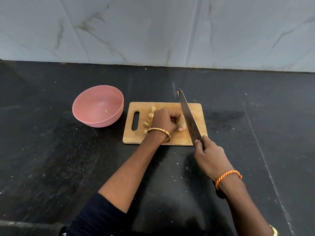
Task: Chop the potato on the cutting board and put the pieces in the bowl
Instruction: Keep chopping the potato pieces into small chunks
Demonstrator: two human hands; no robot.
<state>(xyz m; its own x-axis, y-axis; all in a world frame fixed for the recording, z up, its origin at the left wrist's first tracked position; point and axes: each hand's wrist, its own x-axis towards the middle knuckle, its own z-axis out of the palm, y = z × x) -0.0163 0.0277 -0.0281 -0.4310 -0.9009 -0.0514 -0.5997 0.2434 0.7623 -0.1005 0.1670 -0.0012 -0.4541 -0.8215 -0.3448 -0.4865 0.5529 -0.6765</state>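
A person stands at a black stone counter (51,167), working a potato (182,123) on a small wooden cutting board (197,113). The potato, pale tan and rounded, lies near the middle of the board and is mostly hidden under the left hand (164,121), whose fingers curl over it and pin it down; only its right end shows. To the left of that hand, a loose heap of thin, pale yellow potato slices (150,119) lies on the board, just beside the slotted handle hole.

The right hand (210,157) grips the dark handle of a large chef's knife (188,116), fingers wrapped round it and the forefinger lying along the heel of the blade. The long steel blade runs diagonally across the board, its edge against the exposed end of the potato, its tip reaching past the board's far edge.

A pink plastic bowl (85,114) sits on the counter just to the left of the board, apart from it. Inside lies a single small yellow scrap of potato (106,111).

A gold bangle (159,132) circles the left wrist and an orange braided thread (227,176) the right. Grey-veined marble tiles (136,31) line the wall behind.
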